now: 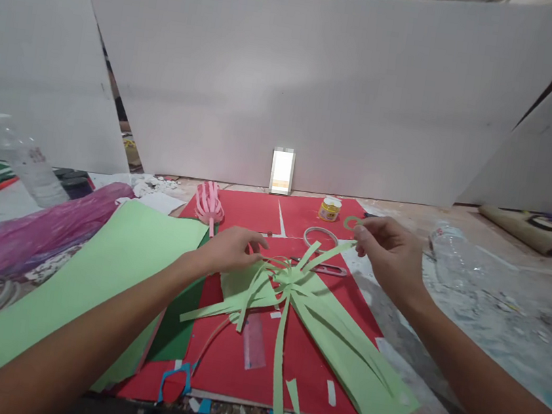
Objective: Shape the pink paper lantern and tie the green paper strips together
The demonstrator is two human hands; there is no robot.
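Observation:
A bundle of light green paper strips (291, 276), joined at a knot-like centre, lies over the red sheet (226, 378) with its strips fanned out. My right hand (390, 254) pinches the end of one strip between thumb and fingertips, to the right of that centre. At the bundle's left, my left hand (234, 249) hovers with thumb and fingers slightly apart beside the thin curled strips. Under the bundle, a wide light green paper piece (364, 384) with slits reaches toward the front right. A box cutter (331, 270) lies just behind the strips.
A pink paper-strip piece (209, 203), a tape ring (320, 238) and a yellow jar (330, 209) stand behind. Large green paper (106, 279) and a purple plastic bag (48, 223) lie left. A lit phone (282, 170) leans on the white panel (323, 90). Plastic bottle (449, 252) at right.

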